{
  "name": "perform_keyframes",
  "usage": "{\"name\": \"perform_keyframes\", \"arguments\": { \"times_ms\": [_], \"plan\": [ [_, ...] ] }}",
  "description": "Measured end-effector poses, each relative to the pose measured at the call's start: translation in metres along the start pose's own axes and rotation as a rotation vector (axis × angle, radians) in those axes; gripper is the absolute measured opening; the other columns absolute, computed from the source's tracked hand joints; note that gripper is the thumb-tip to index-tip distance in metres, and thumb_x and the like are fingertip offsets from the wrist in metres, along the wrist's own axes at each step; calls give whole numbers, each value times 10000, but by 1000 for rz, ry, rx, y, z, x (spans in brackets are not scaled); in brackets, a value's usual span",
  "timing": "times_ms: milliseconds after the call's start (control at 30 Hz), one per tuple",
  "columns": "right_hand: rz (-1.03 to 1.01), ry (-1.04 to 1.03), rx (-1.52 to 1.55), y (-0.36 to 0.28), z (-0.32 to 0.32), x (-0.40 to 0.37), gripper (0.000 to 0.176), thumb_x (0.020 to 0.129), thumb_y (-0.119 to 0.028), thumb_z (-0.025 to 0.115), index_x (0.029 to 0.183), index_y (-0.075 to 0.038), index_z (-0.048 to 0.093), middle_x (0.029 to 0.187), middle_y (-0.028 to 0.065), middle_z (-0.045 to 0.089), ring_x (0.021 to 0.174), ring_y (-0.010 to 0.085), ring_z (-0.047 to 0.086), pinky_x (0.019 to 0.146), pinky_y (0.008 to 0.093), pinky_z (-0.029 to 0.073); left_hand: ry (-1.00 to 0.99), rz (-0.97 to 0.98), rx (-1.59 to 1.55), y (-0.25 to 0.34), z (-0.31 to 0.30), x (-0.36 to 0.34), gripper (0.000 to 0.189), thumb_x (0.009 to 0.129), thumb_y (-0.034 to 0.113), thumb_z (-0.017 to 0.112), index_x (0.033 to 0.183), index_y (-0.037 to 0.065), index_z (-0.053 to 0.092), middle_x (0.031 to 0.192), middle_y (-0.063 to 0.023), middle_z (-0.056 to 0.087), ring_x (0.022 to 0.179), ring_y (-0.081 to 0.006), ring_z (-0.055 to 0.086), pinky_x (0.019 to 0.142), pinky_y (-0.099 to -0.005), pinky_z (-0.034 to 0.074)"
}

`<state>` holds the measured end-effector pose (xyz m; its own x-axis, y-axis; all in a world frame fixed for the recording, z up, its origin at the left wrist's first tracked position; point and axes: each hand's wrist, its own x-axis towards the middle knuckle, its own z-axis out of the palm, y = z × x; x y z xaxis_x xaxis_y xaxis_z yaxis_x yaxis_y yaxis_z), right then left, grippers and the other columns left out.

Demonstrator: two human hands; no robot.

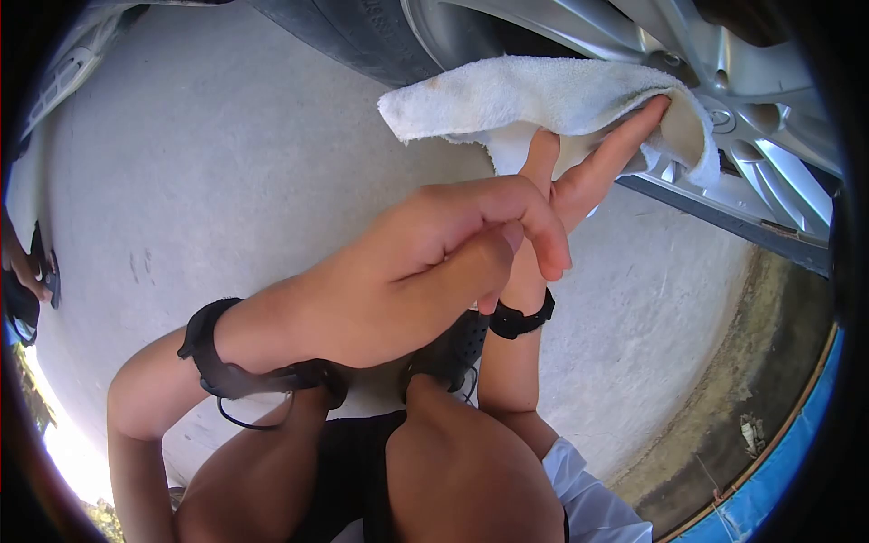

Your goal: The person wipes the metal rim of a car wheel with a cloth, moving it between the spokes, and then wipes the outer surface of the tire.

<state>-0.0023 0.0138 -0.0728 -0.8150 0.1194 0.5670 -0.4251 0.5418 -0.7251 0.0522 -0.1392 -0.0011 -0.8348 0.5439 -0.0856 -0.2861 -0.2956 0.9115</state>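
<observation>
A white towel (pixel 543 86) lies bunched against the silver spokes of a car wheel (pixel 724 118). My right hand (pixel 588 181) reaches up under it, one finger stretched along the cloth and the thumb at its lower edge. The other fingers are partly hidden by the fabric. Closer to the camera, my left hand (pixel 425 253) crosses in front of my right forearm. Its fingers are loosely curled in towards the thumb, and no object shows in them. Both wrists wear black bands, the left one (pixel 217 353) with a thin cord.
A black tyre (pixel 362 36) surrounds the wheel at the top. Grey concrete floor (pixel 226 163) spreads beneath me. My bent knees are at the bottom. At the far left, another person's foot in a sandal (pixel 47 271) shows. A blue strip (pixel 778 489) borders the lower right.
</observation>
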Motion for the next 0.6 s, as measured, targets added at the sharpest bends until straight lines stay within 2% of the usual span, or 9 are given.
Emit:
{"name": "perform_keyframes", "arguments": {
  "times_ms": [167, 267, 367, 433, 600],
  "plan": [
    [6, -8, 29, 5, -2, 0, 815, 843, -55, 524, 1563, 82, 167, 1593, 303, 240, 1485, 457, 213, 1209, 498, 126, 32, 58, 3, 0, -1, -4, 374, 905, 21, 296, 1117, -36, 600, 1045, -120, 660, 731, -144, 587, 708, -289, 477],
    [-4, -12, -14, 2, -4, 3, 806, 858, -56, 527, 1565, 80, 164, 1596, 305, 235, 1489, 457, 211, 1208, 500, 129, 41, 89, 17, -1, -2, -7, 361, 1009, 124, 299, 1099, -40, 608, 1039, -141, 670, 734, -167, 598, 722, -307, 481],
    [-55, -21, -64, 5, -6, 3, 797, 867, -56, 526, 1565, 81, 165, 1597, 306, 235, 1488, 457, 216, 1210, 498, 128, 18, 138, 43, -4, -4, -8, 463, 1083, 290, 298, 1066, -39, 623, 1021, -158, 675, 739, -178, 612, 718, -310, 490],
    [-73, -19, -85, 6, -6, 3, 790, 872, -59, 525, 1563, 84, 169, 1598, 305, 235, 1488, 454, 219, 1211, 495, 126, 15, 128, 58, -4, -3, -10, 540, 1089, 373, 287, 1043, -39, 633, 1011, -162, 676, 741, -183, 620, 713, -311, 498],
    [-85, 4, -18, 9, -8, 5, 774, 880, -69, 529, 1557, 90, 190, 1599, 299, 240, 1490, 445, 229, 1212, 479, 145, -6, 126, 110, -5, -4, -12, 577, 1093, 393, 282, 1017, -46, 649, 1011, -172, 675, 754, -194, 631, 715, -320, 518]
  ]
}}
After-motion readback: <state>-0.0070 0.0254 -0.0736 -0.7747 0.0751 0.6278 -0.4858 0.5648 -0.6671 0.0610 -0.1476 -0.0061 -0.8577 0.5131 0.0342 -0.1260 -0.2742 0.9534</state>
